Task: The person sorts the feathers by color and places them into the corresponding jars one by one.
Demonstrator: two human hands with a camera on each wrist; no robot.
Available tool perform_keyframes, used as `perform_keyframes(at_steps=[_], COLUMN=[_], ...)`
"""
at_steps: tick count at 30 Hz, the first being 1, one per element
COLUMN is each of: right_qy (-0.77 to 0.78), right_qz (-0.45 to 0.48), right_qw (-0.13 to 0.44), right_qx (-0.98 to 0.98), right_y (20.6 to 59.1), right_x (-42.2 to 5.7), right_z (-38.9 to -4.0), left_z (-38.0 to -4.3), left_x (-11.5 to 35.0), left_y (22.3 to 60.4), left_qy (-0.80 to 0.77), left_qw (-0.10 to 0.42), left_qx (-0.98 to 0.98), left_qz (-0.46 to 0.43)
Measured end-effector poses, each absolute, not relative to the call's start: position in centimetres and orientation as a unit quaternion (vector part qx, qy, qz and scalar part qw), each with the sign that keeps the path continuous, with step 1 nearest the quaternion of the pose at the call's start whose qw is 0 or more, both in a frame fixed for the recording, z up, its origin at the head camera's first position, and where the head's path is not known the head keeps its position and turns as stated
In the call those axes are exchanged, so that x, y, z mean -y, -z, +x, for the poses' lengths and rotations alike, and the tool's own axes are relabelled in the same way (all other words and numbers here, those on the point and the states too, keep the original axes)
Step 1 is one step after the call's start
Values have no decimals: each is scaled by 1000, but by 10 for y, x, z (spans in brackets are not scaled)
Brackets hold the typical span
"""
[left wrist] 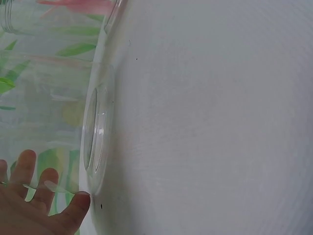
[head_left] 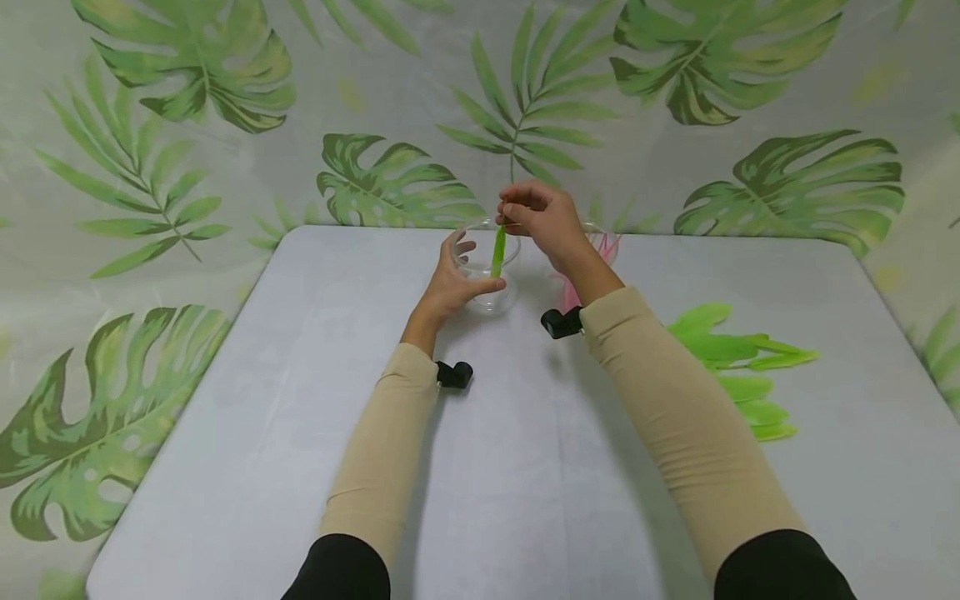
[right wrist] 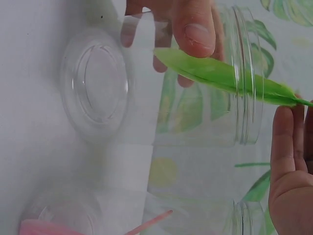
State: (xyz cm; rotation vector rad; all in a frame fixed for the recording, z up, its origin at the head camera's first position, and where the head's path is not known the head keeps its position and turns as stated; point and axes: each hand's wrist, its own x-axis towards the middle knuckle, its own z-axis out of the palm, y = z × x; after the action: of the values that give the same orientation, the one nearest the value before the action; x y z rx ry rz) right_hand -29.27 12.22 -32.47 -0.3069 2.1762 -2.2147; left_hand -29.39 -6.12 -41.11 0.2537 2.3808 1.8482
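**Carefully, a feather hangs down in a jar**

The green feather (head_left: 498,250) hangs with its soft part inside the jar (head_left: 482,265) and its stem sticking up past the rim. The right hand (head_left: 551,221) is above the rim, with thumb and fingertips pinched together on the stem. Holding just the thin stem likely lets the wide part point down without bending. The left hand (head_left: 452,285) is curled round the jar, thumb near the person and fingers behind, most likely so that it does not tip. The jar looks upright on the table (head_left: 247,433).

Just to the right is another jar (right wrist: 210,218) with pink feathers (head_left: 568,293) in it. It sits close, so a wide swing that way could bump it. Both jars are near the far edge of the table, with the leafy cloth (head_left: 517,125) behind. More green feathers (head_left: 750,387) lie well to the right, partly behind the right sleeve (head_left: 682,417). The most room to move is on the left and toward the person.
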Motion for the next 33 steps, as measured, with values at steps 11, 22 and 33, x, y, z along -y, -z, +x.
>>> perform_keyframes(at_steps=[11, 22, 33], right_qy=[706, 645, 506], right_qz=[-102, -116, -248], right_qw=[19, 16, -4], right_qx=[-700, -756, -826], right_y=[330, 323, 295], right_x=[-125, -129, -141], right_z=[-295, -289, -245], left_z=[-296, -292, -292], left_x=[57, 57, 61], left_y=[414, 410, 409], left_qy=[-610, -614, -604], left_qw=[69, 70, 70], left_qx=[-786, -782, -790], left_qz=[79, 84, 75])
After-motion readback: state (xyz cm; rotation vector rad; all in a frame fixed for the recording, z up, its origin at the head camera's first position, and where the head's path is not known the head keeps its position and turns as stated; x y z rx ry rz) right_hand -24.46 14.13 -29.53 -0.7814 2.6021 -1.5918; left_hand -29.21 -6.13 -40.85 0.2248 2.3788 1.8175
